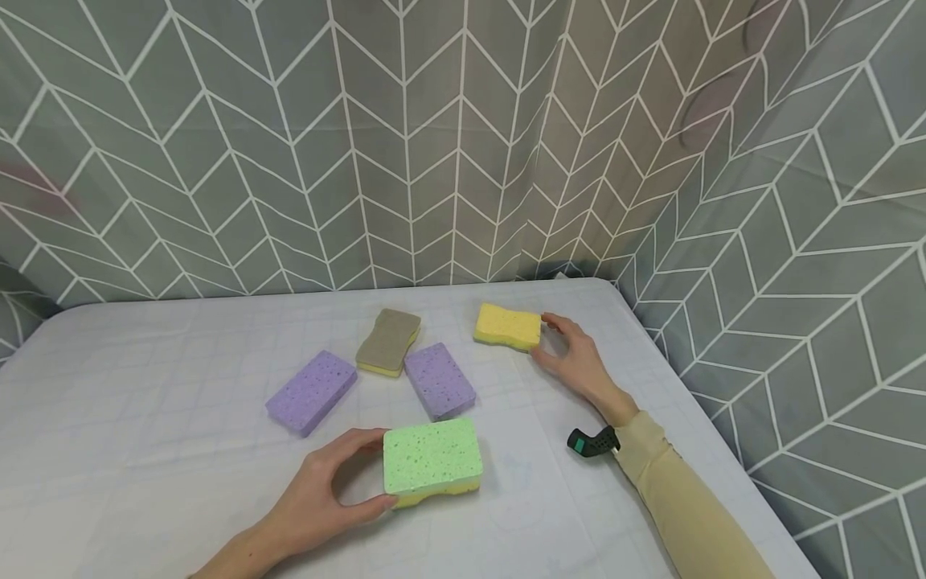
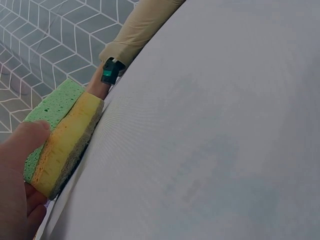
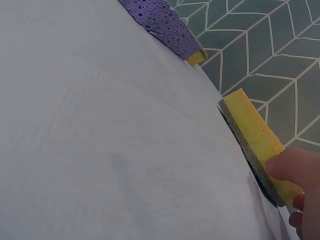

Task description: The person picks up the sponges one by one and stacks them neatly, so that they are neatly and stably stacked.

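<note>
A light green sponge lies flat over a yellow sponge with a dark scrubbing side, near the front middle of the table. My left hand pinches this pair at its left end, the thumb at the near corner and the fingers at the far one. Farther back on the right, my right hand holds another yellow sponge by its right end, between thumb and fingers. Its dark scrubbing side faces down to the cloth.
Between the hands, toward the back, lie a purple sponge and a sponge with its grey scrubbing side up. Another purple sponge is to their left. A patterned curtain borders the white-covered table behind and on the right.
</note>
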Demonstrator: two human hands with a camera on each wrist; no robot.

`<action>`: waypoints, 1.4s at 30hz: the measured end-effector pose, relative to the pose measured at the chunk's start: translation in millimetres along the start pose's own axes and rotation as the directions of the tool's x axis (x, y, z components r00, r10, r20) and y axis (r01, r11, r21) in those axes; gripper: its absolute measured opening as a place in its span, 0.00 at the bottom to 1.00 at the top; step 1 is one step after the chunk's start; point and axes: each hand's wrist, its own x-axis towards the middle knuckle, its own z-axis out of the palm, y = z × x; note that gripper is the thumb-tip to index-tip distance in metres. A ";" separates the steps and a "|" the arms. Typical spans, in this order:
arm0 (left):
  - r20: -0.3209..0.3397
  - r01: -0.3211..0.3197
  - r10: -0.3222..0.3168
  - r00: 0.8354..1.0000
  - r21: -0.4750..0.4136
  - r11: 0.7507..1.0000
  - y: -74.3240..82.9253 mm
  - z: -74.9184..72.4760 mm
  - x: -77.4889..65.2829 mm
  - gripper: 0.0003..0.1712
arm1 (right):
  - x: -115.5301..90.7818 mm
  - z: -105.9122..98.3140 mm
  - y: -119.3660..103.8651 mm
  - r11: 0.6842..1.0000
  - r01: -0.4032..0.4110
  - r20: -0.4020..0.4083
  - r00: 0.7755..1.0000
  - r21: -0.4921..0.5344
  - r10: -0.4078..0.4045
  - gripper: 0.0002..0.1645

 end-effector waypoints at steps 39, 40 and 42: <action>-0.004 -0.011 0.010 1.000 -0.011 1.000 -0.7 0.1 0.1 0.39 | -1.0 0.4 -0.2 0.999 0.038 0.040 0.998 0.025 -0.039 0.41; -0.004 -0.011 0.011 1.000 -0.010 1.000 -0.6 0.1 0.1 0.39 | -0.8 0.6 0.1 0.999 0.041 0.040 0.998 0.027 -0.043 0.41; -0.003 -0.012 0.012 1.000 -0.007 1.000 -0.5 0.1 0.2 0.40 | -0.5 0.9 0.6 0.998 0.047 0.042 0.998 0.028 -0.049 0.42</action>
